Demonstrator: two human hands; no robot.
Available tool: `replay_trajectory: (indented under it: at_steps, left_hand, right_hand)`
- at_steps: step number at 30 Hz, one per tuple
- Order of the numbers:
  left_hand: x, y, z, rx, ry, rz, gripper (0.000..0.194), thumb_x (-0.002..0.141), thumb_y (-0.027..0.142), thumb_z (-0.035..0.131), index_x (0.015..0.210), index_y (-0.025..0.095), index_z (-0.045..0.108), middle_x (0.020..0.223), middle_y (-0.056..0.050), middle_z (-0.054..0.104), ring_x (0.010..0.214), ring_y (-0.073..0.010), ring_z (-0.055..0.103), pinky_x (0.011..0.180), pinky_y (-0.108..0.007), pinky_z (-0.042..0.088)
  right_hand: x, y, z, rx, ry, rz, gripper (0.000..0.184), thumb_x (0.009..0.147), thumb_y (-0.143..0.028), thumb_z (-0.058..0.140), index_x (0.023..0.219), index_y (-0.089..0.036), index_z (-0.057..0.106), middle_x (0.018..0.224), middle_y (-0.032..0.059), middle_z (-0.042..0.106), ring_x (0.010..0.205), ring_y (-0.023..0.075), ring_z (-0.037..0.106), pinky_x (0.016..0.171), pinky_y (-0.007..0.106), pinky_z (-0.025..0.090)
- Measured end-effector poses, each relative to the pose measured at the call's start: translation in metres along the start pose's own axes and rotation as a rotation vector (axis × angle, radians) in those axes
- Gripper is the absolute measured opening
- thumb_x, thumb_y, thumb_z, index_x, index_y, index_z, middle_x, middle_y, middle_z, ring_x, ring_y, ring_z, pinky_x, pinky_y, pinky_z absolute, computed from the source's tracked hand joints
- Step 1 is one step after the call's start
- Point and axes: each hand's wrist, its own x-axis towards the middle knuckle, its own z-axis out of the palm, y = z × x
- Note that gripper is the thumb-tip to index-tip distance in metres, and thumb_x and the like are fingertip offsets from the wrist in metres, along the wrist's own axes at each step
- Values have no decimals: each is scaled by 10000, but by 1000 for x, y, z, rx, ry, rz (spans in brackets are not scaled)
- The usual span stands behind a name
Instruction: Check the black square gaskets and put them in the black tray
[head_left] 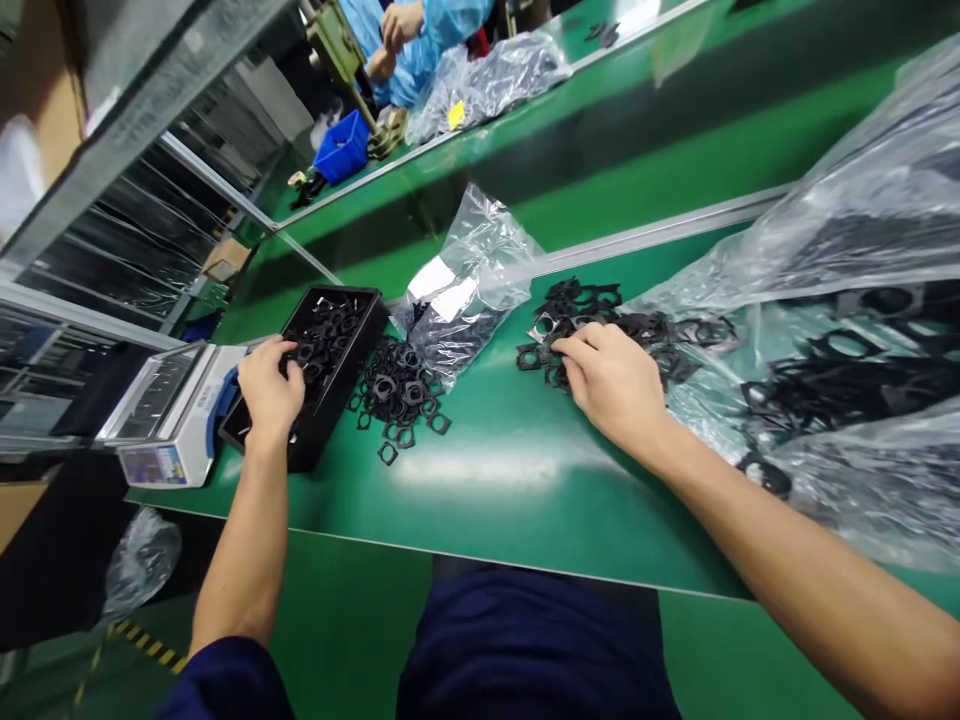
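Observation:
My left hand [271,388] is over the near left side of a black tray [307,455] that holds many small black parts [330,335]. Its fingers are curled, and whatever lies between them is hidden. At the right, my right hand [616,385] reaches into a loose pile of flat black ring-shaped parts [577,300], thumb and forefinger pinched at one of the black frames. Between the hands, a heap of smaller black square rings [397,385] lies on the green table [480,480].
A weighing scale [169,430] stands left of the tray. Behind the heap lies a clear plastic bag [480,270] with a white label. A large open bag [847,370] of black parts covers the right side. Across the divider, a co-worker's hands [394,35] are near a blue bin [343,147].

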Motion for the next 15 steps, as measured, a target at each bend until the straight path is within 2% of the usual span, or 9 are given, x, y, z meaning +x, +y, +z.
replay_trajectory:
  at_steps: [2, 3, 6, 7, 9, 11, 15]
  left_hand:
    - [-18, 30, 0, -37, -24, 163, 184, 868, 170, 575, 1016, 165, 685, 1213, -147, 694, 1219, -327, 609, 1088, -524, 432]
    - [-29, 47, 2, -108, -110, 260, 177, 910, 209, 565, 1033, 180, 689, 1166, -123, 714, 1160, -293, 637, 1042, -480, 473]
    - [-60, 91, 12, -212, -523, 584, 207, 969, 243, 541, 1109, 225, 692, 1122, -70, 734, 1064, -231, 654, 950, -395, 510]
    - [-68, 101, 17, -183, -603, 654, 225, 977, 231, 533, 1146, 221, 681, 1149, -77, 726, 1055, -230, 646, 917, -385, 508]
    - [-79, 111, 25, -118, -652, 688, 240, 984, 194, 505, 1160, 202, 669, 1140, -95, 715, 995, -225, 635, 857, -372, 502]
    - [-82, 113, 28, -127, -633, 679, 210, 991, 191, 493, 1101, 187, 673, 1061, -96, 712, 936, -215, 628, 826, -361, 500]
    - [-76, 122, 26, -418, -565, 599, 144, 985, 223, 542, 1005, 183, 679, 895, -50, 696, 765, -147, 622, 725, -278, 513]
  right_hand:
    - [0, -4, -1, 114, 30, 28, 250, 935, -139, 502, 984, -214, 736, 913, 97, 678, 842, 242, 581, 719, 373, 477]
    - [0, -7, -3, 205, 40, 47, 234, 930, -150, 520, 991, -219, 735, 916, 93, 679, 842, 237, 596, 731, 375, 494]
    - [0, -19, -6, 604, -41, 151, 180, 892, -179, 582, 997, -210, 725, 895, 68, 666, 715, 183, 620, 668, 342, 533]
    - [0, -23, -6, 754, -98, 215, 168, 874, -191, 604, 998, -200, 717, 879, 55, 653, 655, 158, 617, 620, 320, 533]
    - [-1, -30, -6, 1014, -222, 339, 176, 840, -209, 633, 1002, -184, 698, 835, 23, 620, 573, 123, 624, 560, 286, 532]
    - [-2, -34, -5, 1181, -292, 435, 192, 806, -207, 654, 991, -178, 691, 788, -7, 581, 551, 114, 648, 552, 268, 544]
    - [-3, -38, -3, 1333, -326, 571, 196, 744, -187, 691, 940, -174, 693, 727, -36, 556, 543, 115, 670, 558, 260, 564]
